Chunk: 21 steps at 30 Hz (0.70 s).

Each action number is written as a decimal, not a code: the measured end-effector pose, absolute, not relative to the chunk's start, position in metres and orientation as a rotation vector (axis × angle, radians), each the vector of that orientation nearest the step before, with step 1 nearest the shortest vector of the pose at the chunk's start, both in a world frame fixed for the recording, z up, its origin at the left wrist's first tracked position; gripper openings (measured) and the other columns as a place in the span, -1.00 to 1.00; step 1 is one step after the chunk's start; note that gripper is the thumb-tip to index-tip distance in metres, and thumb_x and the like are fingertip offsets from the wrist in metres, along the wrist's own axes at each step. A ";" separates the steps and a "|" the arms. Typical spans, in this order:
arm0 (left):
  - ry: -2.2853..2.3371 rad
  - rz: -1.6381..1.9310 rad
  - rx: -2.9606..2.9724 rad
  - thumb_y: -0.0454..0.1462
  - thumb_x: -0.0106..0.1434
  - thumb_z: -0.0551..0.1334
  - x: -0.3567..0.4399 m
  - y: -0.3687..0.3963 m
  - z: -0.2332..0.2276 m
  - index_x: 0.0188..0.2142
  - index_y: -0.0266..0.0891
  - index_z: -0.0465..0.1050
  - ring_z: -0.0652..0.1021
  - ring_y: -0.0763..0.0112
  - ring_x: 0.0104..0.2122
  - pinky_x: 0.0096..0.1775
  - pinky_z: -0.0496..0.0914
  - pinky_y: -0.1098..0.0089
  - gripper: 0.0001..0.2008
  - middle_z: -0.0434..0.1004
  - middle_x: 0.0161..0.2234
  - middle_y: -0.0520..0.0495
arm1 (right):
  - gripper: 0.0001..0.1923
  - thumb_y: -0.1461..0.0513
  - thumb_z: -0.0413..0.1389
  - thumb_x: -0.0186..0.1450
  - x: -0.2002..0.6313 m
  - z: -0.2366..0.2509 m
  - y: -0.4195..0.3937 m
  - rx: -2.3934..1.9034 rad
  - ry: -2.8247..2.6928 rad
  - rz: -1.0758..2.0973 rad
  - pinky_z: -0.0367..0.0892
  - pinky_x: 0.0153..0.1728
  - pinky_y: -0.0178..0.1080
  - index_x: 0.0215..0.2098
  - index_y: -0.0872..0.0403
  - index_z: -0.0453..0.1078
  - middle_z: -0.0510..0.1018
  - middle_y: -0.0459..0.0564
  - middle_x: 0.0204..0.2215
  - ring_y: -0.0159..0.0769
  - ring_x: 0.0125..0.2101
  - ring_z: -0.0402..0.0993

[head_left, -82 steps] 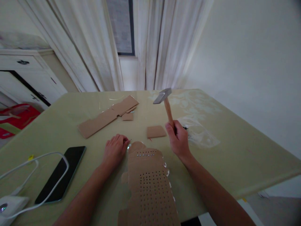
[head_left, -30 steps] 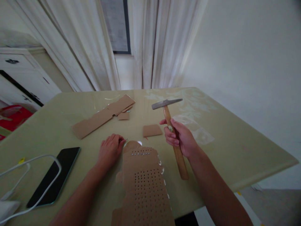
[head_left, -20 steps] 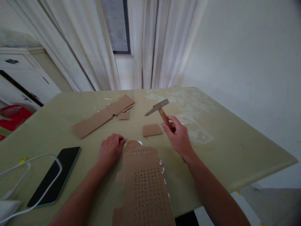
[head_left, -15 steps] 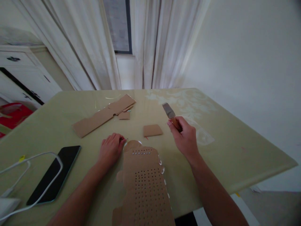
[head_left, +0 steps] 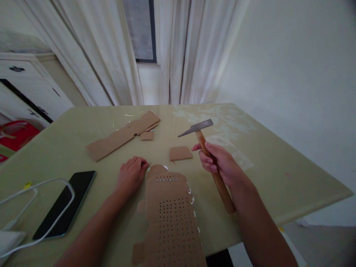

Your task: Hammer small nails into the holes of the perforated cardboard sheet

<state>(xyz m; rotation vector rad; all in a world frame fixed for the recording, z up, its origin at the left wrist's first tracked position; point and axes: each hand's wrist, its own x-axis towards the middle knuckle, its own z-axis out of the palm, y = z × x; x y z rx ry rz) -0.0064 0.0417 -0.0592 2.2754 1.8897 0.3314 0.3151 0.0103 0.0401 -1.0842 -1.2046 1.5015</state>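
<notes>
My right hand (head_left: 219, 159) is wrapped round the wooden handle of a hammer (head_left: 200, 138), which it holds above the table. The grey head has one flat end and one tapering to a point, turned left. My left hand (head_left: 132, 171) rests on the table with thumb and fingers pinched. A thin nail-like piece (head_left: 150, 163) pokes out from the fingertips, mostly hidden. Right beside that hand lies a long cardboard sheet (head_left: 172, 215) with rows of dark holes and a row of small silvery dots near its far end.
A small cardboard piece (head_left: 180, 153) lies between the hands, farther off. Long folded cardboard (head_left: 122, 137) sits at the back left. A phone (head_left: 66, 204) and a white cable (head_left: 62, 181) are on the left. Clear plastic film (head_left: 239, 155) lies right of the hammer.
The hammer has swung round in my right hand, so its head now shows side-on and its full handle is visible. My right hand has shifted slightly right. The left hand stays put.
</notes>
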 end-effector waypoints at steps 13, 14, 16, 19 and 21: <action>1.871 0.326 2.275 -0.21 0.53 0.10 -0.008 0.043 -0.059 -0.12 -0.24 0.54 0.57 0.00 -0.02 -0.05 0.33 0.11 -0.75 0.61 -0.10 -0.23 | -0.63 0.10 0.00 0.60 0.318 0.022 0.013 -1.438 -1.779 -0.495 0.21 -0.38 -0.24 -0.28 0.03 0.51 0.69 -0.01 -0.46 -0.27 -0.47 0.55; 1.873 0.326 2.273 -0.21 0.53 0.10 -0.008 0.042 -0.059 -0.12 -0.23 0.54 0.57 0.00 -0.02 -0.05 0.34 0.11 -0.75 0.61 -0.10 -0.23 | -0.60 0.08 0.01 0.61 0.316 0.021 0.012 -1.425 -1.802 -0.529 0.18 -0.40 -0.24 -0.31 0.03 0.51 0.66 -0.03 -0.51 -0.28 -0.51 0.53; 1.877 0.323 2.266 -0.20 0.53 0.09 -0.007 0.042 -0.057 -0.12 -0.23 0.54 0.58 0.00 -0.03 -0.05 0.34 0.10 -0.74 0.61 -0.11 -0.23 | -0.57 0.03 0.05 0.61 0.310 0.018 0.011 -1.407 -1.800 -0.559 0.14 -0.44 -0.24 -0.35 0.04 0.51 0.60 -0.07 -0.60 -0.30 -0.58 0.48; 1.879 0.317 2.260 -0.20 0.52 0.10 -0.007 0.042 -0.056 -0.12 -0.24 0.53 0.58 0.00 -0.03 -0.04 0.36 0.10 -0.75 0.61 -0.11 -0.23 | -0.59 -0.01 0.13 0.57 0.305 0.016 0.011 -1.418 -1.731 -0.623 0.10 -0.46 -0.22 -0.35 0.04 0.51 0.55 -0.11 -0.64 -0.31 -0.62 0.42; 1.882 0.306 2.261 -0.20 0.52 0.10 -0.007 0.043 -0.056 -0.11 -0.24 0.53 0.59 0.01 -0.02 -0.03 0.36 0.11 -0.75 0.61 -0.10 -0.23 | -0.61 0.01 0.16 0.56 0.304 0.017 0.011 -1.374 -1.682 -0.645 0.14 -0.43 -0.20 -0.35 0.04 0.49 0.57 -0.10 -0.61 -0.31 -0.59 0.44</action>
